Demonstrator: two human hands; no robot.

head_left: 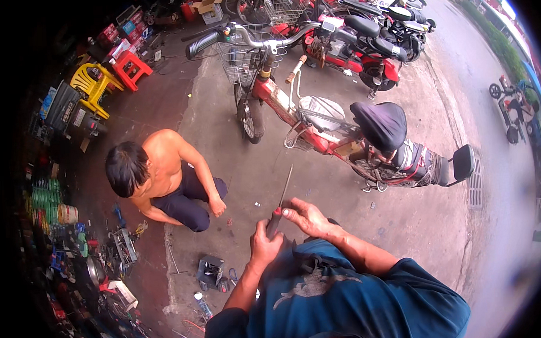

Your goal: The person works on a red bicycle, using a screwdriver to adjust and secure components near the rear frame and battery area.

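A screwdriver with a dark handle, a red collar and a long thin shaft points up and away from me in front of my blue shirt. My left hand is closed around its handle. Just right of the collar is my right hand, its fingers stretched out and the thumb close to the handle; whether it touches is hard to tell. Beyond both hands stands a red electric bicycle with a front basket and a dark-covered seat.
A shirtless person crouches at left. Near my left side sit a small black box of parts and a bottle. Tools and parts crowd the far left, by a red stool and yellow chair. Scooters are parked behind.
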